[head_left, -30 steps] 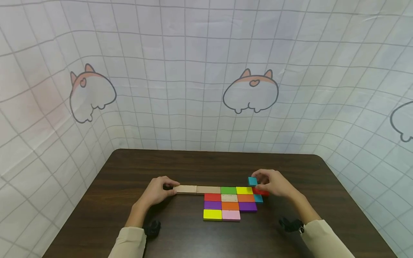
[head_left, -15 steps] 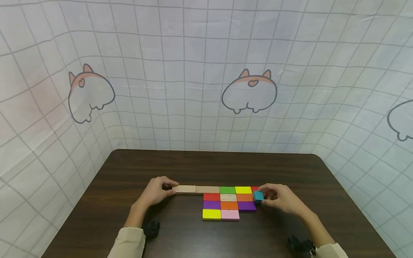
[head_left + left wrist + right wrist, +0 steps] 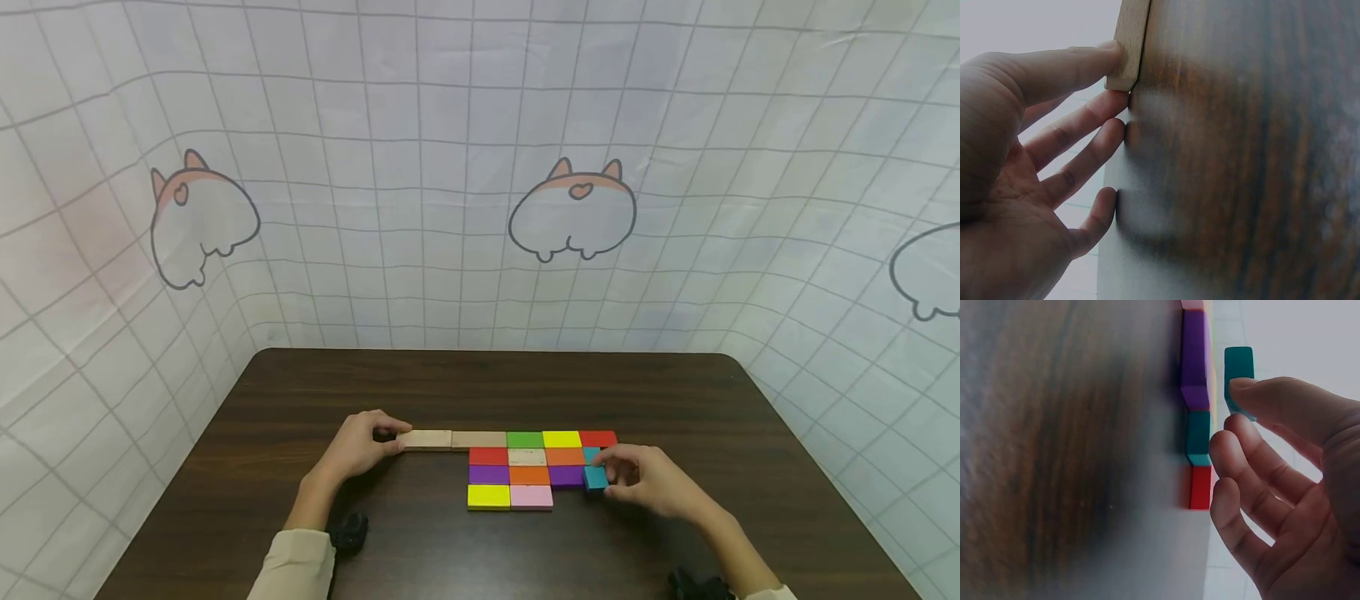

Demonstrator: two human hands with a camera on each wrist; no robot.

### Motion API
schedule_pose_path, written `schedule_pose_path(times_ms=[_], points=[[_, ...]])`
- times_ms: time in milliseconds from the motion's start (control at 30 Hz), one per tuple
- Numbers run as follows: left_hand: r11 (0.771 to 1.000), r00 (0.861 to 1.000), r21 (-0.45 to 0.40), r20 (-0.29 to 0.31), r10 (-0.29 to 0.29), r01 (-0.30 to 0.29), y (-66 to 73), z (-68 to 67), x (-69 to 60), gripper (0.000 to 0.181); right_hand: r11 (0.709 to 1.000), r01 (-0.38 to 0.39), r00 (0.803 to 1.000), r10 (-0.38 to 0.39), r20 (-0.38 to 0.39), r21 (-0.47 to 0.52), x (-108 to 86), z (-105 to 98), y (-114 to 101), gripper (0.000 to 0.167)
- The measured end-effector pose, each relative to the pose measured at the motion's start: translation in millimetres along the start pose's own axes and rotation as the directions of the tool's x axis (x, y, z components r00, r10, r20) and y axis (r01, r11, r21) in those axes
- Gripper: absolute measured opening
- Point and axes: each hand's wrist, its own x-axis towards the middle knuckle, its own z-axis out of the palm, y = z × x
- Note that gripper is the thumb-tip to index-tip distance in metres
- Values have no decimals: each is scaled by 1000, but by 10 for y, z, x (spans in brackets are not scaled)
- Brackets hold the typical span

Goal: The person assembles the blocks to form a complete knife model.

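Note:
My left hand (image 3: 360, 446) pinches the left end of a plain wooden block (image 3: 423, 440), thumb on its near side. This block heads the far row, followed by a second plain block (image 3: 480, 440), then green (image 3: 525, 439), yellow (image 3: 562, 439) and red (image 3: 598, 438) ones. Between right thumb and fingers, my right hand (image 3: 660, 483) pinches a small blue block (image 3: 596, 478). In the right wrist view that held block (image 3: 1239, 365) is raised off the table. Below it lie another blue block (image 3: 1198, 432) and a purple block (image 3: 1194, 353).
Nearer rows hold red (image 3: 488, 457), orange (image 3: 528, 476), purple (image 3: 488, 475), yellow (image 3: 488, 497) and pink (image 3: 531, 497) blocks, lying edge to edge on the dark wooden table (image 3: 390, 533). A white gridded cloth (image 3: 420, 208) hangs behind it.
From above the far row's red block, my right hand has brought the blue block nearer to me, beside the purple one. The left hand stays at the wooden block's end.

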Motion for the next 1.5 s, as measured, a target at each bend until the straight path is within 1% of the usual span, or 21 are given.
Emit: schedule_pose_path(times_ms=[200,433,600,800,1033,1200,1333,1500], points=[[1000,1000,-1,3,-8,8,1,-7,-8,24,1000,-4,999,3,37,31,0,76,-46,27],[1000,1000,-9,5,-13,13,11,-8,-7,24,1000,-21,997,21,79,1,25,139,-67,26],[1000,1000,-9,9,-24,24,12,-5,-6,24,1000,-27,996,28,85,-12,42,163,-85,26],[1000,1000,-9,7,-17,17,9,-5,-7,24,999,-51,993,53,107,-18,65,188,-101,26],[1000,1000,-8,7,-17,18,14,-9,-9,24,999,-49,991,49,122,-5,69,203,-107,27],[1000,1000,-2,3,-13,13,17,-15,-3,24,997,-70,991,72,117,-15,85,212,-109,28],[1000,1000,3,0,-7,7,15,-14,0,24,997,-81,988,81,128,-4,94,214,-108,29],[1000,1000,1,-1,-10,10,4,-5,6,24,997,-82,988,80,134,9,99,215,-114,27]])
